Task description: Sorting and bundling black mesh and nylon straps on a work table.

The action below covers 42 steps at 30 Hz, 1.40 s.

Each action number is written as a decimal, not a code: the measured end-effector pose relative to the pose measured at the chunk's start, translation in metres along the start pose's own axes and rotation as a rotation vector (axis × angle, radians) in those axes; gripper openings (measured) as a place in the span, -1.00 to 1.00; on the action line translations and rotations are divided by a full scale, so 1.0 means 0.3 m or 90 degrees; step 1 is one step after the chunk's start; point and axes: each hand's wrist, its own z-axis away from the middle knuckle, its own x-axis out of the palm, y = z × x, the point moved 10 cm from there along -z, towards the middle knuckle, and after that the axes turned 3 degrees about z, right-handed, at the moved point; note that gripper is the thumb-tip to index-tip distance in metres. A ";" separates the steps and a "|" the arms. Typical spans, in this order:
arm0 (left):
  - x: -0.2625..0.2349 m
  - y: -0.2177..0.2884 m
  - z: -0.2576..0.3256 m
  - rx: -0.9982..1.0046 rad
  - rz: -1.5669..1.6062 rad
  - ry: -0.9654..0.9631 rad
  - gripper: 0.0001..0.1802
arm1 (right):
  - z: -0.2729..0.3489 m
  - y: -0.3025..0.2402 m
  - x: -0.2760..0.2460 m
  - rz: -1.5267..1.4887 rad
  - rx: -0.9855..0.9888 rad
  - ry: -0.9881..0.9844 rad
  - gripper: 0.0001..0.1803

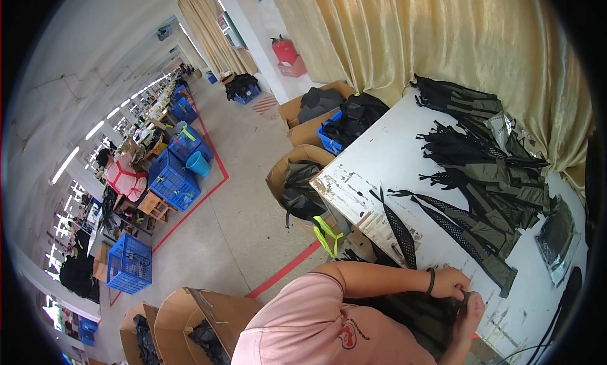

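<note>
At the near edge of the white table, my left hand, with a dark band on its wrist, is closed in a pinch on a dark fabric piece. My right hand is beside it, fingers closed on the same dark piece. The cloth hangs below the hands against my front; my forearm and shirt hide part of it. Just beyond my hands, dark strap pieces with mesh lie on the table. Another mesh strap lies to the left of them.
Stacked black-and-olive straps and a plastic-wrapped dark bundle lie across the table. Cardboard boxes and a blue crate of dark cloth stand at its left. More boxes are behind my left arm. A person sits farther left.
</note>
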 end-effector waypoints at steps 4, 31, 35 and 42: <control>-0.054 0.050 -0.009 0.092 0.141 0.024 -0.90 | 0.012 -0.088 0.026 0.026 -0.019 0.030 -0.76; -0.056 -0.018 -0.081 -0.109 0.053 -0.072 -0.66 | -0.014 -0.234 0.045 0.476 -0.157 0.062 -0.84; -0.024 0.011 0.000 -0.107 0.037 -0.192 -0.66 | 0.048 -0.251 -0.077 0.406 -0.074 0.119 -0.91; -0.071 -0.313 0.335 -0.224 -0.303 -0.529 -0.60 | 0.246 -0.147 -0.427 0.398 0.223 0.130 -0.88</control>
